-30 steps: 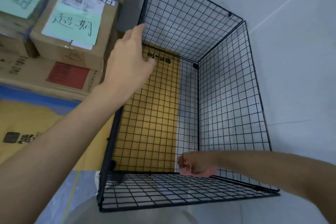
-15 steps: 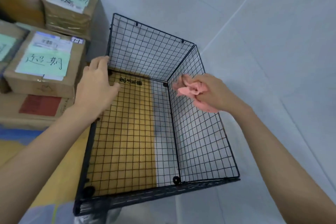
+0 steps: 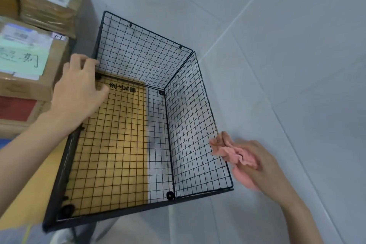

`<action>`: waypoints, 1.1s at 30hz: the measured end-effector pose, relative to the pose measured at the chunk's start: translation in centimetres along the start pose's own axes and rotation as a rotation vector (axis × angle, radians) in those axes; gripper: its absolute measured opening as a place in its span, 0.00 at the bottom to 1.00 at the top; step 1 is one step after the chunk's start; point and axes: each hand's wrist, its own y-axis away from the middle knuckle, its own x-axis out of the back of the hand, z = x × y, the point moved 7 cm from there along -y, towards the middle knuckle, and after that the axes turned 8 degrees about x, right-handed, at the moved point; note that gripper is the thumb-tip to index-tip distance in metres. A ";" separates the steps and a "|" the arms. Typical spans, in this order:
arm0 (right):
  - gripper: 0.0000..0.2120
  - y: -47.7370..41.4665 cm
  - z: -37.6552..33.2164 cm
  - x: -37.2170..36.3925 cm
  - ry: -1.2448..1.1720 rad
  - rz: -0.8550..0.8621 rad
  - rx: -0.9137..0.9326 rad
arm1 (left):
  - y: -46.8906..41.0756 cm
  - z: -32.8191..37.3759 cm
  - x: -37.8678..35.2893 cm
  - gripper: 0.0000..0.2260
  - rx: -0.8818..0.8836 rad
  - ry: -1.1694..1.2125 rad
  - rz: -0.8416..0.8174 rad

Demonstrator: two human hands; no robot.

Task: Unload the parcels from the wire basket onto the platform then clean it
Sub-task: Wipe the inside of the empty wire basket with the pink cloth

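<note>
An empty black wire basket stands on the pale floor, with yellow cardboard showing through its mesh bottom. My left hand rests on the basket's left rim near the far left corner, fingers curled over the wire. My right hand grips a crumpled pink cloth and holds it against the top of the right wall, near its front end. Cardboard parcels with pale green labels are stacked to the left of the basket.
A second stack of parcels stands at the far left. A flat yellow cardboard sheet lies under the basket's left side. Pale grey floor tiles spread to the right and beyond the basket.
My right hand with the pink cloth rose from the basket's near bottom edge to the right wall, then slid along its top toward me. My left hand stayed on the left rim.
</note>
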 end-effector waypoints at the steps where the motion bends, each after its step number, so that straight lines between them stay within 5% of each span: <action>1: 0.23 0.4 0.4 -0.7 0.028 -0.029 -0.006 | 0.0 0.0 0.0 0.24 -0.003 0.003 0.001; 4: 0.27 0.4 1.4 -3.3 0.059 -0.066 0.014 | -0.1 0.0 0.0 0.23 -0.017 0.003 -0.002; 12: 0.11 -9.4 4.7 -3.5 0.165 0.283 -0.011 | -0.2 -0.2 0.1 0.22 -0.020 -0.014 0.001; 22: 0.19 1.2 3.6 -3.4 0.008 0.225 -0.077 | -0.6 -0.4 0.0 0.21 -0.008 0.033 0.032; 27: 0.02 -7.5 5.5 -3.8 0.072 0.251 -0.165 | -0.5 -0.2 -0.1 0.20 -0.033 0.016 0.014; 31: 0.15 -14.9 6.2 -3.8 0.091 0.294 -0.167 | -0.3 -0.3 0.2 0.21 -0.025 -0.002 0.020; 33: 0.09 -14.9 7.3 -4.0 0.074 0.306 -0.221 | -0.3 -0.4 0.2 0.21 -0.021 -0.004 0.020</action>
